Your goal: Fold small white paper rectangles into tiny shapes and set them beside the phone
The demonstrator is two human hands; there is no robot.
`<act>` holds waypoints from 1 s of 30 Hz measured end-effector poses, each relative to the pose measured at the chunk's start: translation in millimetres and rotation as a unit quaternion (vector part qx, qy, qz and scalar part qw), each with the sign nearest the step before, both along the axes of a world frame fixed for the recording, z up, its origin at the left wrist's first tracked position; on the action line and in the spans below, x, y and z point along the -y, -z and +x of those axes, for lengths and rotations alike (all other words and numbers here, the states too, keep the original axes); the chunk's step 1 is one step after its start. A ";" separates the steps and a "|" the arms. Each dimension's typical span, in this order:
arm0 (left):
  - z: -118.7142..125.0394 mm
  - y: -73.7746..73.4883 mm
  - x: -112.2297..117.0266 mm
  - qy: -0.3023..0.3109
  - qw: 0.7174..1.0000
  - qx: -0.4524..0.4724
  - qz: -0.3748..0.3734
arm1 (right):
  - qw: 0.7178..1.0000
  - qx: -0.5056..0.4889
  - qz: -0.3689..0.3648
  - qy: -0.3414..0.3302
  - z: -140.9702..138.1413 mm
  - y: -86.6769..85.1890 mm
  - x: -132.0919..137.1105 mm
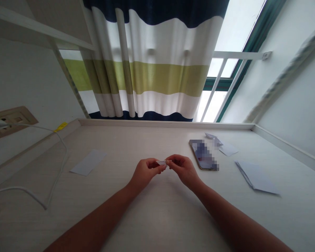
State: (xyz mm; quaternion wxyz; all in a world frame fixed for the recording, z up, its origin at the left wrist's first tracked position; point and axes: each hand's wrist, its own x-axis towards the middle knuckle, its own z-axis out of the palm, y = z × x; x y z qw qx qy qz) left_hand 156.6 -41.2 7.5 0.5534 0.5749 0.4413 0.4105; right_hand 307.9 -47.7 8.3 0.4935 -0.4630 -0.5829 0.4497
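Observation:
Between my two hands, just above the middle of the table, is a small folded piece of white paper (161, 162). My left hand (147, 170) pinches its left side between thumb and fingers. At the other side, my right hand (184, 169) has its thumb and fingertips closed on the same paper. My fingers cover much of it, so its full shape is hidden. Closest to my right hand lies a phone (203, 155) with its screen up and partly blurred.
A paper sheet (88, 162) lies left; a paper stack (258, 176) lies right. Behind the phone are folded paper (212, 137) and another sheet (228, 148). A white cable (65, 154) runs from the wall socket (13, 120). A raised rim (165, 123) borders the table (136, 138).

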 end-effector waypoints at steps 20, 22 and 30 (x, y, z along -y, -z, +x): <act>-0.8 1.5 3.1 0.001 0.990 -0.076 0.117 | 0.999 0.007 -0.003 -0.034 -2.6 -8.8 4.9; -0.8 0.5 2.6 -0.002 0.990 -0.067 0.126 | 0.999 -0.002 -0.002 -0.035 -2.4 -8.1 4.1; -3.3 1.4 -3.0 -0.045 0.998 0.005 0.053 | 0.999 -0.021 0.000 -0.049 -2.5 0.1 2.0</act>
